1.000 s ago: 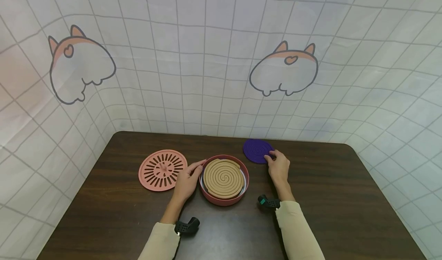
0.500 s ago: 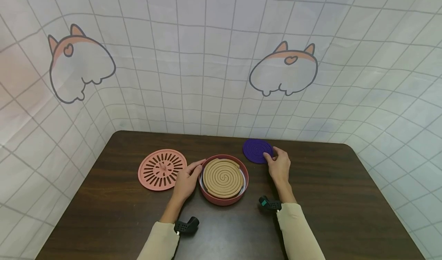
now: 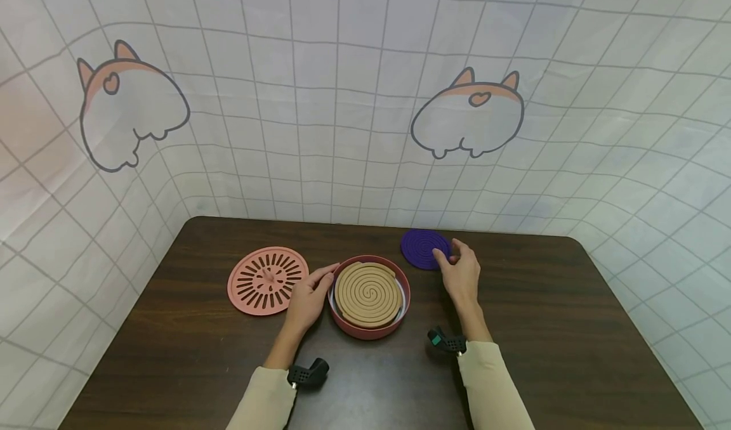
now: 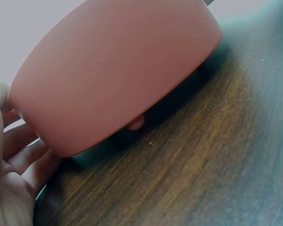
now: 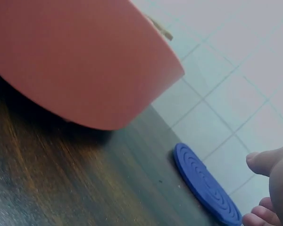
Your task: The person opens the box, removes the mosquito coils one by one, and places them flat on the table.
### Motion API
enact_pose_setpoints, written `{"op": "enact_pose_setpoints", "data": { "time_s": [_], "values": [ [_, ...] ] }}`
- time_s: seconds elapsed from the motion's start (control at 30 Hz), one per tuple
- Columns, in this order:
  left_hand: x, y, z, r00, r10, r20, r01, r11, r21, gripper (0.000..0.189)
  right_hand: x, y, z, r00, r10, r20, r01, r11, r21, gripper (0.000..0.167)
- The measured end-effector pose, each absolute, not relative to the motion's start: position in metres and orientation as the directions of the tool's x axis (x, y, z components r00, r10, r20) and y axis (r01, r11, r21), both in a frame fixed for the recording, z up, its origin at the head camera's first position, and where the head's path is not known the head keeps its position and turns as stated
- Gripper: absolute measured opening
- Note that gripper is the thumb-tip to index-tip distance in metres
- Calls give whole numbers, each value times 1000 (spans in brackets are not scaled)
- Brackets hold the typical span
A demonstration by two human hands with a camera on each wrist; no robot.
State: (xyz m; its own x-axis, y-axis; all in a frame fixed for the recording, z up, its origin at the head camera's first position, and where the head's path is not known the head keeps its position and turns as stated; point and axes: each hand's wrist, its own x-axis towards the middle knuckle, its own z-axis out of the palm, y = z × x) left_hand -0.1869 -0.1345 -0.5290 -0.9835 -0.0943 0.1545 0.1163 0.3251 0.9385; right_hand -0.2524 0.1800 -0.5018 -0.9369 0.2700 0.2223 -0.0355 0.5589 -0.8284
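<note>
In the head view, a round red-brown dish (image 3: 406, 303) holds a tan spiral mosquito coil (image 3: 368, 293), with a white rim showing around it. My left hand (image 3: 307, 303) touches the dish's left side with extended thumb and fingers. The left wrist view shows those fingers (image 4: 30, 157) against the dish's wall (image 4: 118, 70). Behind and right of the dish lies a purple disc with spiral grooves (image 3: 421, 249). My right hand (image 3: 461, 274) is at its right edge, thumb over it and forefinger apart from the thumb. In the right wrist view, the thumb (image 5: 264, 161) stands clear of the disc.
A pink slotted lid (image 3: 248, 290) with a small central knob lies left of the dish. Everything rests on a dark wooden table (image 3: 559, 328). A white gridded curtain (image 3: 342, 132) hangs behind the table's far edge. Each wrist wears a black camera band.
My right thumb has moved left over the purple disc, away from the forefinger, widening the gap between them. The left hand, dish and lid stay in place.
</note>
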Motion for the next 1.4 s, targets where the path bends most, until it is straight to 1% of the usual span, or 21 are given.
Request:
{"op": "enact_pose_setpoints", "data": {
  "time_s": [0.37,0.67,0.97,1.13,1.4],
  "values": [
    [-187,-134,-529,-986,-92,139,102,328,939,28,-244,173,-495,-933,265,245,-68,538,-840,60],
    [-186,-133,-530,-984,-92,151,112,337,935,29,-237,166,-487,-927,265,265,-95,518,-850,61],
    [-187,-134,-529,-984,-91,151,112,333,936,29,-236,158,-480,-927,230,297,-147,505,-850,62],
    [-188,-134,-530,-984,-87,158,121,336,934,29,-235,154,-477,-933,218,285,-137,518,-844,61],
    [-188,-135,-529,-982,-90,164,125,335,934,29,-231,144,-469,-948,155,279,-159,529,-834,55]
  ]
}}
